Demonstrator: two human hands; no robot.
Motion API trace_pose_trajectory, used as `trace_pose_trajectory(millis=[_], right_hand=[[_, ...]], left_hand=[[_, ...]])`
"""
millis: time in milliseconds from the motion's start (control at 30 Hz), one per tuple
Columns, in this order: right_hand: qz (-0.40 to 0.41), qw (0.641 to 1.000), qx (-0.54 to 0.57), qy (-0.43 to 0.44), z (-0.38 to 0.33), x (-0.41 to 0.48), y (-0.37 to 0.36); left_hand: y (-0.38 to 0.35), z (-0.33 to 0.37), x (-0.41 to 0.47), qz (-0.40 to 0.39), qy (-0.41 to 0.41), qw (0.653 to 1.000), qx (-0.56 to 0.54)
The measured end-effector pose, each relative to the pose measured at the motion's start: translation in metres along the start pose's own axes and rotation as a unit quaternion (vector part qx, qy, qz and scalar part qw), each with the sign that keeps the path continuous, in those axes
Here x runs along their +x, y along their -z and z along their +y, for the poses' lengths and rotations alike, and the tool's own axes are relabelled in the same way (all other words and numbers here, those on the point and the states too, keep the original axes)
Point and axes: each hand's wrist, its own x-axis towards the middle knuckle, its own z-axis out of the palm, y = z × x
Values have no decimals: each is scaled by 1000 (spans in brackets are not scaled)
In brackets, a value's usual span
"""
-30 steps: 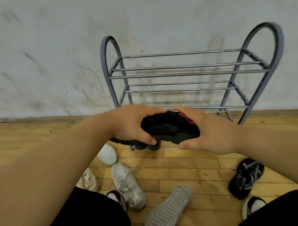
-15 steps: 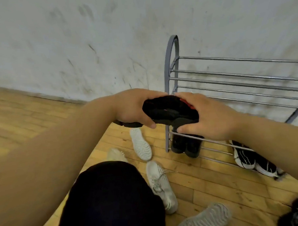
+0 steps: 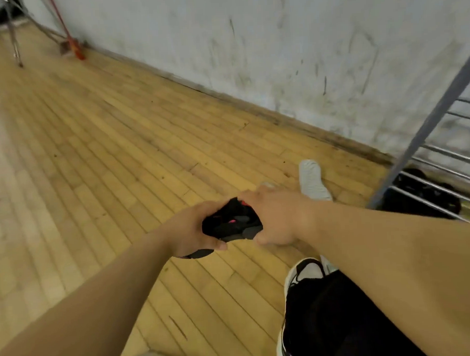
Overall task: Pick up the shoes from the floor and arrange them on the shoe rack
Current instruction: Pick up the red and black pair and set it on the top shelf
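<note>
1. Your left hand and right hand both grip a black shoe, up off the floor, left of the shoe rack.
2. Done, looks like: dark shoes on its bottom rails.
3. Left: the white shoe lying on the floor.

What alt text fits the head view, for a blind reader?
The left hand and right hand grip a black shoe above a wooden floor. At the right stands a grey shoe rack holding dark shoes; a white shoe lies near it.
</note>
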Motion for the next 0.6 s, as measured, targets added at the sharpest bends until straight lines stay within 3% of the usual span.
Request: trace_pose_trajectory(millis=[100,267,400,600], right_hand=[[-42,997,-55,22,-25,12,-32],[-41,991,-127,19,-52,33,-38],[-34,992,-122,5,-52,44,-32],[-52,991,-125,8,-56,55,-25]], left_hand=[[-37,-31,-14,-10,42,999,-32],[-73,-74,-30,45,157,985,-54],[-83,-121,-40,67,229,971,6],[-91,-199,-59,92,340,936,3]])
